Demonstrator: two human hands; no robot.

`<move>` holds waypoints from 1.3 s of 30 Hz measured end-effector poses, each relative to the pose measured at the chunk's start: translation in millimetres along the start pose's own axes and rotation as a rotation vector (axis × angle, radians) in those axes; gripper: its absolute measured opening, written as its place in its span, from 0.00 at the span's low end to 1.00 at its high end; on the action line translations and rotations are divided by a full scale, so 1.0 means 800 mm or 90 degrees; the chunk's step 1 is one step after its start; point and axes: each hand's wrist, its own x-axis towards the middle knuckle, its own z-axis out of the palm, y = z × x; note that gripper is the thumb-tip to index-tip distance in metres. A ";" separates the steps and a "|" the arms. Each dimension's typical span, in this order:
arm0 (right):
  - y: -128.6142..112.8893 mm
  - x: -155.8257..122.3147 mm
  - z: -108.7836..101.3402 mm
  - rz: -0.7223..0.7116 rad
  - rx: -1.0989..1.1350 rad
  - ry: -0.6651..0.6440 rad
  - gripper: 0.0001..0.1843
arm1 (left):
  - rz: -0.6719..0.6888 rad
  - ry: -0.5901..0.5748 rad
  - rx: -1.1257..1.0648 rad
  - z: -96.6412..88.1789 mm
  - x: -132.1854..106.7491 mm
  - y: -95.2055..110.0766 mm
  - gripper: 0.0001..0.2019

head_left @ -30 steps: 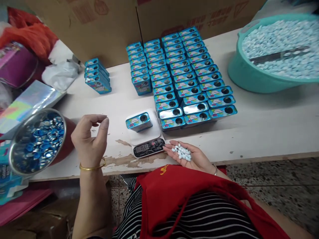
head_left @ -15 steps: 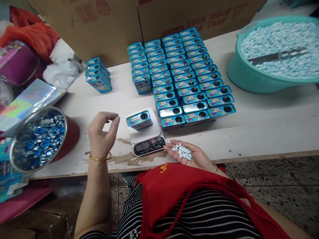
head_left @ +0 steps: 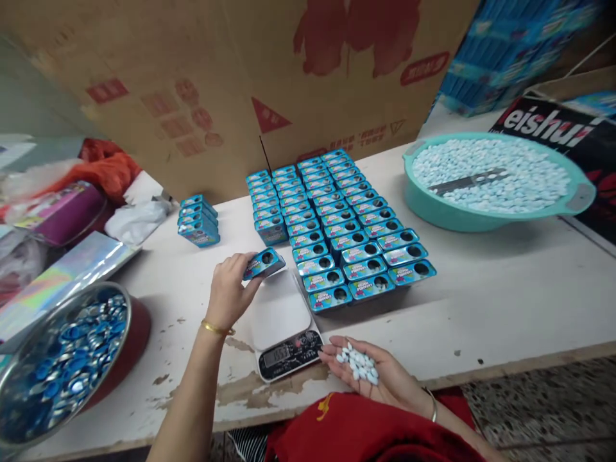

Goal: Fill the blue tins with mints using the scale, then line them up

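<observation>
My left hand (head_left: 230,290) grips a small blue tin (head_left: 263,262) and holds it tilted just above the far edge of a white kitchen scale (head_left: 280,319). The tin has a round hole in its top. My right hand (head_left: 370,373) lies palm up beside the scale's display, cupping a small heap of pale blue-white candies (head_left: 359,364). Behind the scale stands a tight block of several rows of the same blue tins (head_left: 337,215).
A teal basin (head_left: 491,186) full of pale candies with a metal scoop sits at the right. A metal bowl of blue caps (head_left: 62,359) stands at the left. A short stack of tins (head_left: 198,221), cardboard boxes and bags lie behind.
My left hand moved right from an empty pinch and took hold of the tin, lifting it off the scale plate. The camera tilted up. My right hand kept its candies.
</observation>
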 end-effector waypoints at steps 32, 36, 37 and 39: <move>-0.007 0.010 -0.003 0.039 -0.035 -0.019 0.13 | 0.020 -0.192 0.280 -0.070 0.004 -0.004 0.10; -0.001 0.001 -0.011 0.028 -0.052 -0.054 0.14 | 0.097 -0.277 0.257 -0.056 -0.010 0.072 0.10; -0.001 -0.002 -0.013 0.023 -0.051 -0.064 0.14 | 0.104 -0.291 0.257 -0.051 -0.009 0.081 0.10; 0.000 -0.008 -0.016 0.016 -0.047 -0.078 0.14 | 0.111 -0.293 0.252 -0.046 -0.006 0.090 0.09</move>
